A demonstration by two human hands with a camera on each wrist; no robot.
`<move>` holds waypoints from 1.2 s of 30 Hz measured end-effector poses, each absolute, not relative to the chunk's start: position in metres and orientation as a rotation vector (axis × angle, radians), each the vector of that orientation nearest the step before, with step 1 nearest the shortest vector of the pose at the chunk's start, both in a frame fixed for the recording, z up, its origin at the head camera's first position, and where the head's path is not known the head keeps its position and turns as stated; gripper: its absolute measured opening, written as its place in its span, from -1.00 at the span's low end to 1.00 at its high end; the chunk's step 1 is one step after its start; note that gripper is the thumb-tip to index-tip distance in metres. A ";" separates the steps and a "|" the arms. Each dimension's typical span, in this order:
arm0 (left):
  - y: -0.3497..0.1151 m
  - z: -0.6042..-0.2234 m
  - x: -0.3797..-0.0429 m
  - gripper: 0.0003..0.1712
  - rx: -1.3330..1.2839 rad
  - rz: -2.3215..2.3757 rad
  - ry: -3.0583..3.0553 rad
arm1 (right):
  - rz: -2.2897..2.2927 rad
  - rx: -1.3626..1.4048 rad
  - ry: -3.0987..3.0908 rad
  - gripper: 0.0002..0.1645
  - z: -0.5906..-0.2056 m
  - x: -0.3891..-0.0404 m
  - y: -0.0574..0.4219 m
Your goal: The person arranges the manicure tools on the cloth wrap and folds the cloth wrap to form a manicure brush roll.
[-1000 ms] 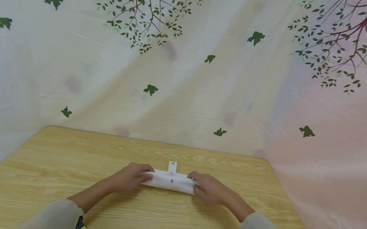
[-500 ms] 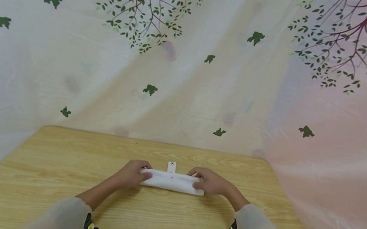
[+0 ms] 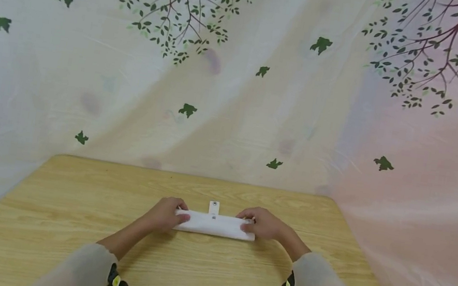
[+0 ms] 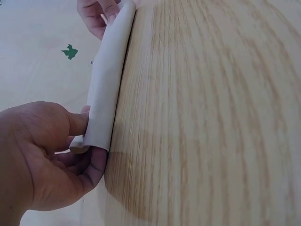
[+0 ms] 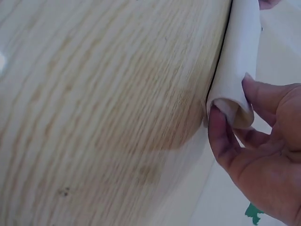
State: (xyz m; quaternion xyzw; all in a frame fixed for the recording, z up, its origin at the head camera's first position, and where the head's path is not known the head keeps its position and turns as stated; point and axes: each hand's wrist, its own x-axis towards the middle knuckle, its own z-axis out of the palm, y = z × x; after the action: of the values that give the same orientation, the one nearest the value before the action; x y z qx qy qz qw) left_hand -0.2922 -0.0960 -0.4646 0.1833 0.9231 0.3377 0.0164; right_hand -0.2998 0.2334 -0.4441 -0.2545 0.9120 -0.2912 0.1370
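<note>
A white, leather-like roll (image 3: 215,225) lies on the wooden table, its long side running left to right. From its far edge sticks out a flat strap (image 3: 214,207) with a metal snap, and a small stud (image 3: 214,217) shows near that edge. My left hand (image 3: 165,214) grips the left end, thumb on the outside; in the left wrist view its fingers curl at the end (image 4: 98,117). The right hand (image 3: 263,223) grips the other end. There, in the right wrist view, a hollow opening shows and a fingertip reaches into the rolled end (image 5: 230,101).
The wood-grain table (image 3: 210,277) stretches around the roll. Behind it hangs a pale curtain (image 3: 231,128) printed with branches and green birds. Dark devices (image 3: 117,284) are strapped near both cuffs.
The right hand has shifted outward to the roll's right end, and more of the roll shows between the hands. The stud has moved toward the far edge as the roll turned slightly.
</note>
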 end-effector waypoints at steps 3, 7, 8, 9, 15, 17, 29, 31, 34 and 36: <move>-0.095 -0.465 -0.293 -0.81 0.549 1.034 2.889 | -0.795 -0.739 2.700 -0.69 -0.443 -0.298 0.229; -0.093 -0.467 -0.293 -0.81 0.549 1.044 2.908 | -0.814 -0.661 2.734 -0.71 -0.443 -0.296 0.226; -0.093 -0.467 -0.292 -0.81 0.552 1.047 2.910 | -0.816 -0.648 2.740 -0.72 -0.443 -0.296 0.225; -0.092 -0.467 -0.292 -0.81 0.548 1.045 2.915 | -0.822 -0.639 2.743 -0.73 -0.444 -0.296 0.225; -0.091 -0.470 -0.295 -0.79 0.603 0.970 2.970 | -0.853 -0.645 2.742 -0.82 -0.447 -0.300 0.226; -0.091 -0.472 -0.297 -0.80 0.636 0.956 2.978 | -0.863 -0.646 2.736 -0.82 -0.449 -0.302 0.226; -0.098 -0.477 -0.305 -0.85 0.874 0.893 2.980 | -0.849 -0.710 2.732 -0.78 -0.448 -0.303 0.233; -0.098 -0.477 -0.304 -0.85 1.031 0.788 3.019 | -0.862 -0.701 2.722 -0.77 -0.448 -0.302 0.232; -0.096 -0.477 -0.300 -0.80 1.293 0.638 3.024 | -0.874 -0.685 2.712 -0.77 -0.447 -0.301 0.232; -0.095 -0.476 -0.297 -0.74 1.412 0.576 2.986 | -0.870 -0.683 2.710 -0.77 -0.447 -0.302 0.232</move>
State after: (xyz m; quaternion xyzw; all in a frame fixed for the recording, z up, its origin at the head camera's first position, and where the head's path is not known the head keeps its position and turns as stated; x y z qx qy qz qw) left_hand -0.2968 -0.0949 -0.4760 0.4188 0.8856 0.1708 -0.1054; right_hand -0.3015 0.2321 -0.4469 -0.2321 0.9205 -0.2954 0.1071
